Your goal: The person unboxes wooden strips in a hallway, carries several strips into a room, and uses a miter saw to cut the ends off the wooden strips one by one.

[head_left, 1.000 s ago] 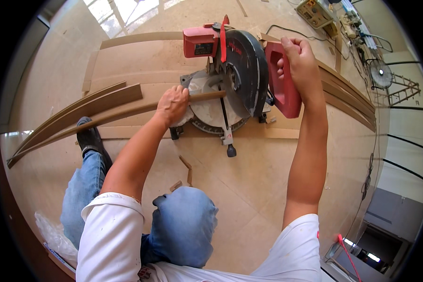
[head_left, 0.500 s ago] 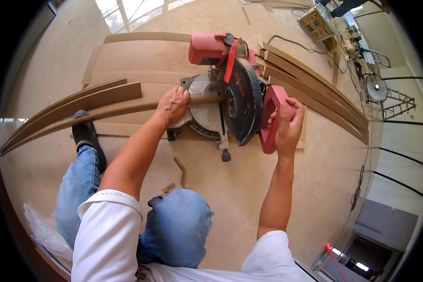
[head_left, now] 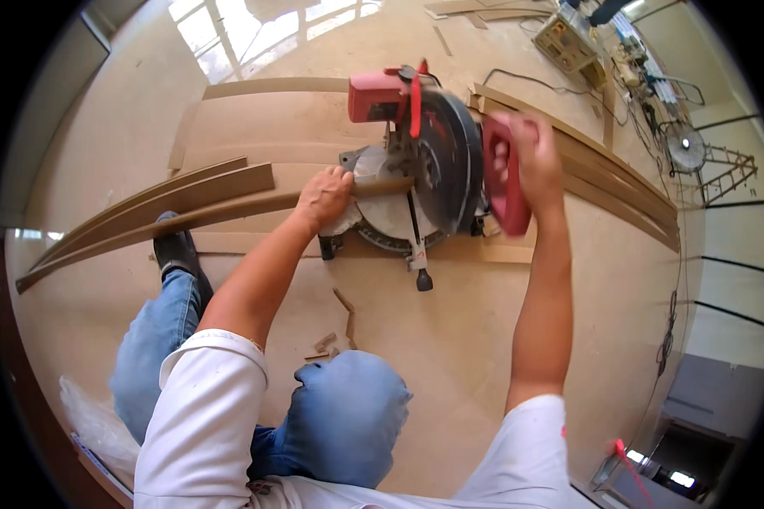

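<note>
A red and black miter saw (head_left: 437, 161) stands on the floor in front of me. My right hand (head_left: 535, 157), slightly blurred, is wrapped round its red handle (head_left: 505, 204). With my left hand (head_left: 325, 197) I press a long brown trim strip (head_left: 238, 204) at the left side of the saw's table. The strip's right end lies over the round saw base (head_left: 382, 212), close to the blade guard (head_left: 450, 165). Its far left end reaches the floor near two other strips (head_left: 229, 180). The guard hides the blade's cutting edge.
Flat cardboard (head_left: 263, 119) lies under the saw. More brown strips (head_left: 603, 174) are stacked to its right. Small offcuts (head_left: 324, 342) lie by my knee. My shoe (head_left: 176, 246) is beside the long strip. A fan (head_left: 683, 146), cables and an equipment box (head_left: 564, 41) stand farther right.
My right hand and the saw handle have moved away from me, the saw head tilting with them. The strip shows a wider face under my left hand. The whole view has shifted slightly.
</note>
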`<state>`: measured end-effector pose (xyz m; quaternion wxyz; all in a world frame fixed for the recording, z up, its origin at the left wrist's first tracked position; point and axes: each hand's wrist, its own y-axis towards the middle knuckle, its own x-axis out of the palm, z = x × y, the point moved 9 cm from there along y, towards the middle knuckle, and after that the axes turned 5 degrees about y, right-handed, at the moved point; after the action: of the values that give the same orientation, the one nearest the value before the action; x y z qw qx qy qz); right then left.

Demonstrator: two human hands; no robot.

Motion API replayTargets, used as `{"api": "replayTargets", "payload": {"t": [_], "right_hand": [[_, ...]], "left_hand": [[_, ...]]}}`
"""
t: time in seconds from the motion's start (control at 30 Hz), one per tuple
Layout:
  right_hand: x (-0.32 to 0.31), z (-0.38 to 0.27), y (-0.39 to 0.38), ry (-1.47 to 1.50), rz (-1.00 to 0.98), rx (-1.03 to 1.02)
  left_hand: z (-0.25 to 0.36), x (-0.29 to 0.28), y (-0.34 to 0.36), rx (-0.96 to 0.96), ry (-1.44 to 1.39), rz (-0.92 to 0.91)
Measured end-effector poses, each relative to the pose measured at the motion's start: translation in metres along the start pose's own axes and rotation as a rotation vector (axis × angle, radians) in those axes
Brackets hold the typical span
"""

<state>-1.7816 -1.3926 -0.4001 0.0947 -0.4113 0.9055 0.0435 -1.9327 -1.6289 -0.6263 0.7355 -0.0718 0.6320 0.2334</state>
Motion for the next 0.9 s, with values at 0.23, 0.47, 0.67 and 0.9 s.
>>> {"api": "replayTargets", "payload": {"t": [0.23,0.47,0.67,0.9], "right_hand": [[0.032,-0.036,0.116,-0.226,-0.129,0.108],[0.036,-0.039,0.131,-0.128,-0.181,0.152],[0.035,-0.043,0.133,-0.185,-0.146,0.129],[0.021,-0.043,0.137,-0.248,-0.149,0.138]], "left_hand": [[-0.029,-0.015,-0.021,-0.01,-0.029,-0.076],[-0.073,-0.064,-0.073,-0.078,0.02,-0.786],[-0.169,-0.068,-0.217,-0.106,-0.062,-1.241],[-0.273,0.029,-0.428,-0.09,0.174,-1.49]]}}
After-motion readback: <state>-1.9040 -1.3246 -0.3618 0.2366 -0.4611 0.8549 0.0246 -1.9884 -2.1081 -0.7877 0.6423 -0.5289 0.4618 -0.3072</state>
